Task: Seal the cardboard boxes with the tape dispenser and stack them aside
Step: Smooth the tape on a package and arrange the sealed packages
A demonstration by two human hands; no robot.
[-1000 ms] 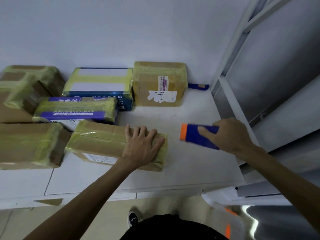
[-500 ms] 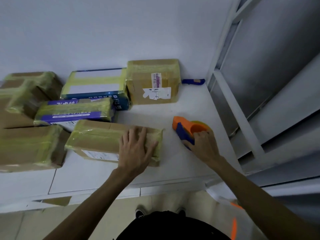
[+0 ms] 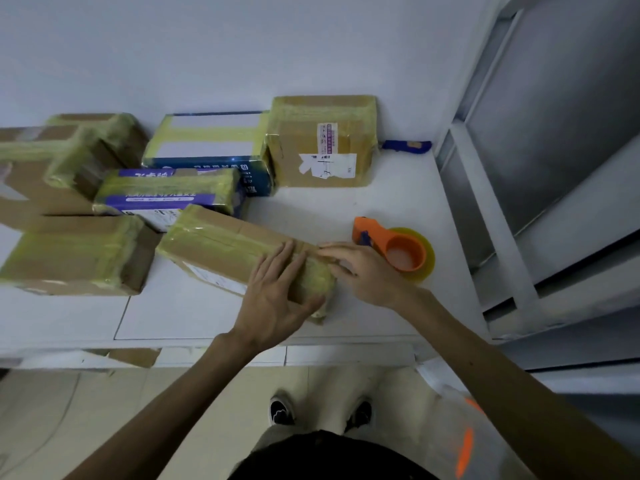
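Right hand (image 3: pixel 363 271) has dropped the tape dispenser (image 3: pixel 391 247) and, fingers straight like left hand (image 3: pixel 273 292), presses the box (image 3: pixel 214 244); label (image 3: pixel 211 277) unreadable

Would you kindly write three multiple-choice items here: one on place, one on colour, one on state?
1. Where is the tape dispenser?
A) in a hand
B) on the table, beside the long box
C) atop a box
2. Its body is:
A) orange
B) green
C) white
3. The left hand:
A) rests on top of the long box
B) grips the dispenser
C) hangs off the table
1 B: stands alone on the tabletop; 2 A: orange frame; 3 A: straight fingers rest on it.
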